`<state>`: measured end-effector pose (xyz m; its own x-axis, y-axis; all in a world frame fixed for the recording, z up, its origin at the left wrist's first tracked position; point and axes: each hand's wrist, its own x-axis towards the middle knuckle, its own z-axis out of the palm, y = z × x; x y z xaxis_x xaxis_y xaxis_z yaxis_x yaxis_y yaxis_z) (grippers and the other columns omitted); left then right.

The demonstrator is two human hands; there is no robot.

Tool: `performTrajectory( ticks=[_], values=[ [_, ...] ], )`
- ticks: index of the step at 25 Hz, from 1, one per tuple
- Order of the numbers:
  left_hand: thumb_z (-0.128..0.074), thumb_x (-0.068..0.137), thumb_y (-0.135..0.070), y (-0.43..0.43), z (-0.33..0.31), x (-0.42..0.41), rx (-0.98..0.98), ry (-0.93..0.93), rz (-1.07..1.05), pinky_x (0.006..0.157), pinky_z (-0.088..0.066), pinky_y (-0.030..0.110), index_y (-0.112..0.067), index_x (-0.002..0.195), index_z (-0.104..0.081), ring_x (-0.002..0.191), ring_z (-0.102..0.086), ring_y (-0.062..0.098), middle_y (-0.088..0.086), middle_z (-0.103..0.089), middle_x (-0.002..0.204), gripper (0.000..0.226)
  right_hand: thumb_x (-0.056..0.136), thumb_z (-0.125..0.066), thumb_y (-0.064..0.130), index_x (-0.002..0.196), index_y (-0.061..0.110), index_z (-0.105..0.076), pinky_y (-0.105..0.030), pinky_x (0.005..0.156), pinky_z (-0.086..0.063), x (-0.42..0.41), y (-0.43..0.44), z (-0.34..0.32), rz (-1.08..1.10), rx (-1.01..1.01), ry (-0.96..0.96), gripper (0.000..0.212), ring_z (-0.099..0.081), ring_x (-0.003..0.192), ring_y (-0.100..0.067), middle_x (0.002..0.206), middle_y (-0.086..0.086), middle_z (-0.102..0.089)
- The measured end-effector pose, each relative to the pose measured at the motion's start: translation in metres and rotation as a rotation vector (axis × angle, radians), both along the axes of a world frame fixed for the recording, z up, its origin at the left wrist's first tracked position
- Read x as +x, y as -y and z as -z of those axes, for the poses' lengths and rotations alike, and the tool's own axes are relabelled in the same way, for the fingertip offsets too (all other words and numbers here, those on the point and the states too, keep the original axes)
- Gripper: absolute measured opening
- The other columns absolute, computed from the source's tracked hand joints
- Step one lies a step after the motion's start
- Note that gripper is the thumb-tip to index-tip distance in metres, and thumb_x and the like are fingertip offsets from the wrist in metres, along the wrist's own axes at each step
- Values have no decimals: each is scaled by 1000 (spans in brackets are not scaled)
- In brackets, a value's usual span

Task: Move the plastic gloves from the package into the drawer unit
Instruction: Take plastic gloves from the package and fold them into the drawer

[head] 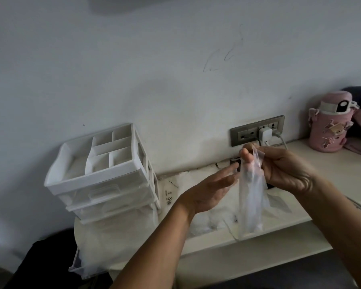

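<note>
Head view: right hand (279, 167) is raised over the desk (325, 174), thumb and fingers pinching the top edge of a clear plastic glove (251, 203). The glove hangs straight down from the pinch, and its lower end sits near the desk's front edge. It's in the air, not in the drawer unit.

Left hand (208, 192) is spread flat, fingers straight, palm turned toward the glove. The fingertips are right at the glove's left side, holding nothing. Can't tell if they actually touch the film.

The package (175, 192) is a pale, crumpled plastic bag lying flat on the desk under and behind both hands. Small dark printed marks show on its left end, just beside the drawer unit.

The drawer unit (104, 180) is white and stands at the left end of the desk, against the wall (133, 69). Its top tray (56, 163) is split into several compartments. The bottom drawer (79, 265) is pulled out toward the camera with filmy clear plastic inside; can't make out individual items in there.

The socket panel (241, 133) is on the wall behind the hands, with a white charger (265, 133) plugged in. A pink bottle (329, 130) stands upright at the far right on the desk, well apart from the hands.
</note>
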<state>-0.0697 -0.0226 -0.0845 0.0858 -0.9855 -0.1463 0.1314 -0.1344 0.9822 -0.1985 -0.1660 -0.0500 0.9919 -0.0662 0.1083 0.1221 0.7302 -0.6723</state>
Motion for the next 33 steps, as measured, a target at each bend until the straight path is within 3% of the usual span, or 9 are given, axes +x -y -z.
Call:
performTrajectory(
  ticks=[5,8,11,15,18,21,25,29,33],
  values=[
    [-78,66,-51,-5,6,-15,102,-50,169,110,-37,40,-16,121,-55,108,-60,14,-1,-67,109,69,104,-17,11,127,-10,-47,-37,113,-30,-3,10,7,14,-15,-106,44,-48,129,-25,134,-24,-50],
    [-63,86,-17,-9,7,-16,124,-13,-19,82,-53,22,-12,96,-63,78,-67,3,-8,-72,79,11,102,-28,7,123,-11,-52,-32,112,-31,-6,4,-3,136,-108,-106,37,-48,129,-22,134,-22,-51],
    [-55,93,-14,-25,-3,-5,82,-85,-188,87,-55,27,-9,86,-74,79,-68,11,3,-72,85,21,79,-62,1,86,-9,-68,-28,69,-58,6,0,-10,305,-76,-304,14,-72,85,-21,94,-20,-72],
    [-59,88,-17,-60,-33,20,26,163,-303,79,-55,24,-19,75,-79,66,-52,10,6,-57,74,23,93,-32,57,105,2,-53,-35,79,-56,25,-8,5,347,-258,-334,60,-71,92,-23,101,-14,-72],
    [-56,91,-10,-93,-56,39,26,239,-378,68,-53,22,-14,80,-77,60,-48,6,-3,-67,77,24,63,-56,79,123,9,-54,-35,86,-55,36,-24,11,51,-523,-282,92,-65,105,-26,117,-12,-66],
    [-51,94,-5,-133,-66,57,56,281,-477,59,-46,19,-4,89,-69,44,-48,-2,-11,-68,67,19,61,-81,52,121,6,-59,-27,79,-54,51,-51,11,-190,-734,-215,78,-67,92,-20,100,-11,-69],
    [-52,94,-7,-192,-58,79,116,366,-594,63,-47,12,-7,93,-69,57,-59,-4,-12,-70,70,17,88,-61,12,97,3,-67,-27,82,-54,78,-90,15,-147,-1010,-318,14,-68,86,-19,90,-9,-70],
    [-56,94,-11,-235,-38,94,240,300,-764,72,-52,20,-13,88,-73,71,-67,5,-3,-74,80,18,89,-61,19,89,3,-67,-21,62,-52,107,-130,8,118,-1118,-381,17,-63,66,-15,78,-7,-69],
    [-51,96,-9,-256,-19,97,411,42,-987,52,-56,22,-3,83,-69,54,-68,14,8,-71,66,22,83,-70,24,90,2,-65,-24,59,-45,129,-161,12,463,-1273,-435,23,-55,59,-14,71,-5,-65]
  ],
)
